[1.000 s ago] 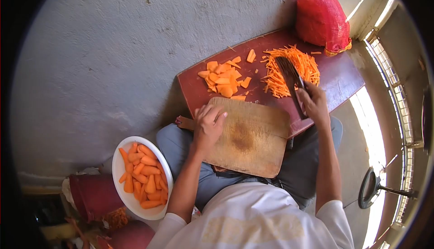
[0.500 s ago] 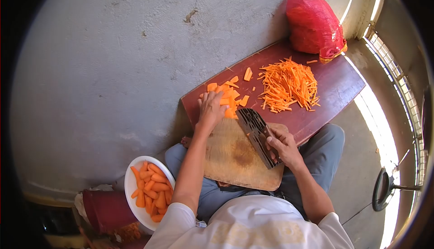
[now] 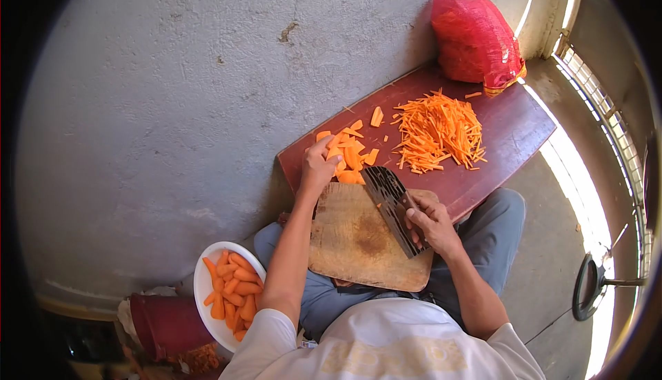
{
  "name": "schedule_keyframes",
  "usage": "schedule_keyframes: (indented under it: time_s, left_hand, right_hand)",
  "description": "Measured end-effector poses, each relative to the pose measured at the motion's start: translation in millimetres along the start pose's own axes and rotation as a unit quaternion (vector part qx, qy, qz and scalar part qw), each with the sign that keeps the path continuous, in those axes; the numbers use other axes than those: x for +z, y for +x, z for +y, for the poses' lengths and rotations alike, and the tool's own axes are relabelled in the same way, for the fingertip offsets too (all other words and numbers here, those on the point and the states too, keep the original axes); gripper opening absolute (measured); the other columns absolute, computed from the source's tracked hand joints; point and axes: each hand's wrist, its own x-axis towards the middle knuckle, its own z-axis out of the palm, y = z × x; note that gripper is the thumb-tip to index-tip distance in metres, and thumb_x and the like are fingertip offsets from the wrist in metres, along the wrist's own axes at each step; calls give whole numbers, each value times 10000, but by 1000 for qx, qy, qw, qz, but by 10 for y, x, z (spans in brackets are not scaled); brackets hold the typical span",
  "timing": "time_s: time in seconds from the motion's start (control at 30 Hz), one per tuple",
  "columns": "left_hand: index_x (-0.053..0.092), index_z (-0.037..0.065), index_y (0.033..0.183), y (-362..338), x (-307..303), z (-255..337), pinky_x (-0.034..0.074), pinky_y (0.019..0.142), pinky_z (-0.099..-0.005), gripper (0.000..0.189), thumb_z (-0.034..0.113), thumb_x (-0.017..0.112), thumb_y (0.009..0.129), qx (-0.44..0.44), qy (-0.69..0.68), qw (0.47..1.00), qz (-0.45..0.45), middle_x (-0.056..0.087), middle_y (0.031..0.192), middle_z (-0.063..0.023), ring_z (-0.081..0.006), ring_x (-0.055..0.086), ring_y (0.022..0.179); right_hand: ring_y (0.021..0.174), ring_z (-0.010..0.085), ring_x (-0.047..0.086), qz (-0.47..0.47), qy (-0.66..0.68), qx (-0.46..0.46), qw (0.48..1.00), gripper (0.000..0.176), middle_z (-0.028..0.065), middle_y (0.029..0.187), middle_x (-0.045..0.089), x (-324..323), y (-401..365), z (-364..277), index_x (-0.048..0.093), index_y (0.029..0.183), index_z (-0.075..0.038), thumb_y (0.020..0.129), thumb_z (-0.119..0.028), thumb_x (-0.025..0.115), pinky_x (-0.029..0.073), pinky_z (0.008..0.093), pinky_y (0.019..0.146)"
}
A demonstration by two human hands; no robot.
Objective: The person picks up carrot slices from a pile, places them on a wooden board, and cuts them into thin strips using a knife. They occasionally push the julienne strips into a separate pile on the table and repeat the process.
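My left hand [image 3: 320, 166] is at the left end of the red table [image 3: 514, 128], its fingers curled against the pile of sliced carrot pieces [image 3: 352, 154]. In my right hand [image 3: 432, 223] is a wide dark cleaver [image 3: 392, 204], gripped near its handle, with the blade over the right part of a wooden cutting board [image 3: 365, 242]. The board rests across my lap and has a dark stain in its middle. A heap of thin carrot strips [image 3: 441, 132] lies on the table to the right of the slices.
A red mesh bag [image 3: 476, 38] stands at the table's far right corner. Whole carrots fill a white bowl [image 3: 202, 290] at the lower left, beside a dark red bucket [image 3: 162, 325]. A grey wall [image 3: 165, 104] runs behind the table.
My left hand has shifted slightly left and down at the slices, and some slices now lie differently. The cleaver and my right hand have stayed nearly in place.
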Motion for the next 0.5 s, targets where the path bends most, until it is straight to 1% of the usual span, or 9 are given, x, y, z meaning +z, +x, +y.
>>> schedule_keyframes:
  time_s: [0.03,0.1,0.17,0.23,0.33,0.37,0.47,0.5]
  left_hand:
    - [716,-37,1466,-13,-11,-31,579,711,-292,558,-25,871,930,-21,-21,1000,2,781,967,-60,-104,708,841]
    - [720,-65,1430,-22,-1,-145,597,772,-276,487,-55,841,958,-7,-121,991,50,792,1044,-68,-106,727,902]
    - [724,-84,1400,-67,3,-244,612,820,-274,431,-73,817,979,1,-226,970,90,801,1099,-83,-114,743,941]
    - [727,-94,1377,-208,-73,-18,624,857,-288,390,-79,801,994,2,-334,934,122,808,1131,-105,-129,755,959]
    - [715,-123,1360,-546,-40,123,638,904,-285,355,-93,783,1013,-30,-378,919,111,803,1165,-115,-145,773,1021]
    - [709,-111,1383,-723,7,200,635,906,-284,384,-87,791,1009,-41,-363,925,104,801,1175,-119,-140,769,1013]
    - [709,-110,1382,-1221,174,352,635,908,-285,385,-86,793,1008,-96,-401,909,59,800,1170,-115,-143,770,1008]
    - [711,-105,1389,-1356,203,331,621,874,-269,386,-64,801,1017,-100,-377,921,19,802,1152,-112,-135,765,981]
  right_hand:
    - [563,89,606,0,2,-4,1000,411,11,882,637,-7,12,18,661,1490,-7,1156,-247,662,456,245,448]
    - [559,94,607,-1,7,-10,1000,413,14,881,639,-12,24,47,659,1494,-6,1155,-241,663,459,249,445]
    - [553,96,604,0,4,-13,1000,408,14,876,637,-5,13,18,662,1488,-4,1154,-239,665,458,250,441]
    - [546,97,598,2,2,-13,1000,403,13,871,634,5,19,14,665,1482,-4,1153,-237,667,455,252,437]
    - [535,93,583,6,-3,-11,1000,398,12,863,630,5,22,49,670,1476,-8,1151,-237,672,449,255,432]
    - [531,90,577,4,-6,-8,1000,399,12,860,629,0,19,47,670,1476,-7,1150,-238,674,448,257,431]
    - [521,73,554,-11,-7,12,1000,403,1,841,625,-4,-68,1,675,1456,3,1144,-252,689,430,251,430]
    - [521,70,553,-18,-10,23,1000,404,-3,838,624,5,-125,-41,677,1451,6,1143,-255,693,425,249,431]
